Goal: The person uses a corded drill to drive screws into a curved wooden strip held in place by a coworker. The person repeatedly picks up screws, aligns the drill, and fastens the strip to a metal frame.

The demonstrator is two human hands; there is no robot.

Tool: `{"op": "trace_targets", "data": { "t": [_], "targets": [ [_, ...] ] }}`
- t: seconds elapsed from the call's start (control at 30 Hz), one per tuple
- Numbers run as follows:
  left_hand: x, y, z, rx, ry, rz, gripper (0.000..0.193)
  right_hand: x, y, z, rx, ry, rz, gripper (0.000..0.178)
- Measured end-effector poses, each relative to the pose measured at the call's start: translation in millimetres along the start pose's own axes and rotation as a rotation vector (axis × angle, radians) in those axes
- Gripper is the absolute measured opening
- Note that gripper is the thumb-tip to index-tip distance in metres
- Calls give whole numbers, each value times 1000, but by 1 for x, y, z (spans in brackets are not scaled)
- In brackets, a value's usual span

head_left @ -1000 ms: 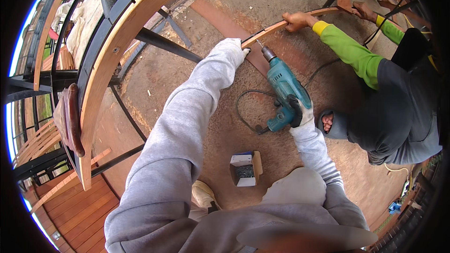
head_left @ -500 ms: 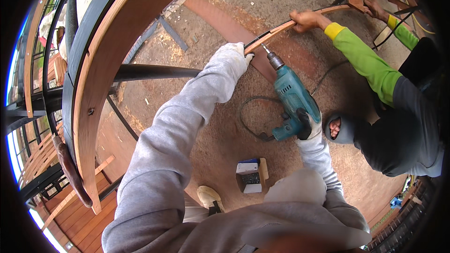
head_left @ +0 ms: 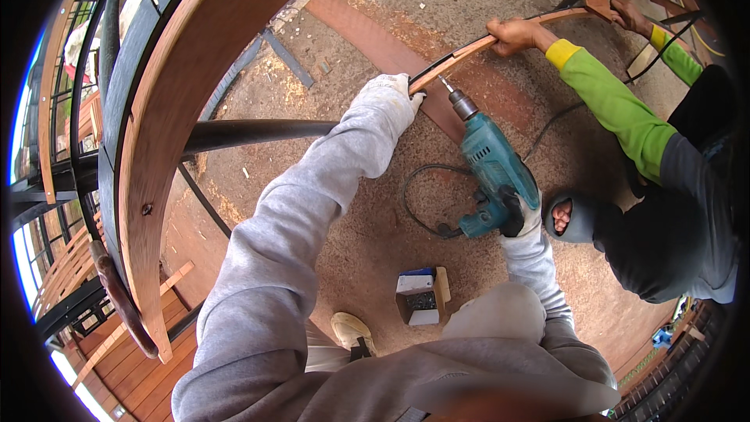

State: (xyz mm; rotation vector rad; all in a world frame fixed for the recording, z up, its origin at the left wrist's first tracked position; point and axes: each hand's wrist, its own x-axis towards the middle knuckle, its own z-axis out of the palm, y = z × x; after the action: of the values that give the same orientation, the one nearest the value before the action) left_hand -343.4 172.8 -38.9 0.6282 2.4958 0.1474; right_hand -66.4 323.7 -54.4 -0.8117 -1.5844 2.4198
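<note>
My left hand (head_left: 394, 98), in a white glove, is closed round the near end of a thin curved wooden strip (head_left: 476, 48) with a dark strip along its far edge. A teal corded power drill (head_left: 494, 158) is in my right hand (head_left: 523, 215), whose gloved fingers wrap its handle. The drill points up and left, its bit (head_left: 445, 84) just short of the wooden strip; whether it touches I cannot tell. Farther along, a co-worker's hand (head_left: 513, 35) grips the same strip, and the co-worker's other hand (head_left: 630, 17) is at its far end.
A small open box of dark screws (head_left: 422, 297) sits on the ground near my shoe (head_left: 351, 330). A large curved wooden beam on a black frame (head_left: 148, 148) rises at left, with a dark bar (head_left: 262, 132) reaching inward. A reddish plank (head_left: 375, 43) lies beyond.
The drill and my right hand have shifted very slightly right and down. The wooden strip and the co-worker's hands have moved a little to the right. Both my grips stay the same.
</note>
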Motion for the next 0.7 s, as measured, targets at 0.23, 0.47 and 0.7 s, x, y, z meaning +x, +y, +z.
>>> {"op": "trace_targets", "data": {
  "t": [0.23, 0.47, 0.7],
  "targets": [
    [-5, 3, -2, -24, 32, 7, 38, 0, 2, -3, 6, 18, 39, 55],
    [-6, 2, -3, -66, 38, 15, 36, -2, -6, 0, -35, -8, 10, 72],
    [-7, 4, -3, -64, 58, 21, 32, -1, 9, -10, -22, 20, 32, 87]
  ]
}}
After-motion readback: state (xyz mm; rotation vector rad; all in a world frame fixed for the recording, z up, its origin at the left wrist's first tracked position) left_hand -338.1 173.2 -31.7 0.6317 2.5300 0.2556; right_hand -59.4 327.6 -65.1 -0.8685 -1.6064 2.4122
